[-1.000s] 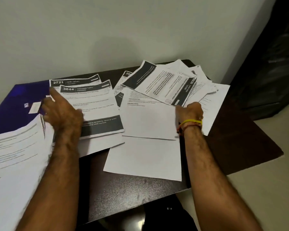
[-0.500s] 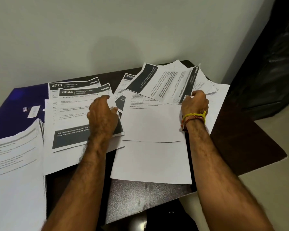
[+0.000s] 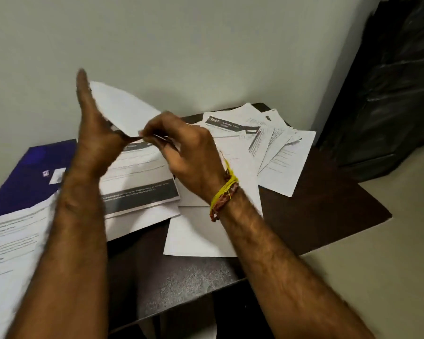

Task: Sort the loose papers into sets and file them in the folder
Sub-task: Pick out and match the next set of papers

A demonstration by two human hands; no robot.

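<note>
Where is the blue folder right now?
In the head view the blue folder lies flat at the table's far left, behind the left hand, partly covered by a paper stack.

head cam | looks forward-down over table [image 3: 328, 211] | close, forearms fill foreground | single view

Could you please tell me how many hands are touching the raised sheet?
2: the left hand lies flat against the raised sheet on its left side; the right hand pinches its lower edge.
</note>
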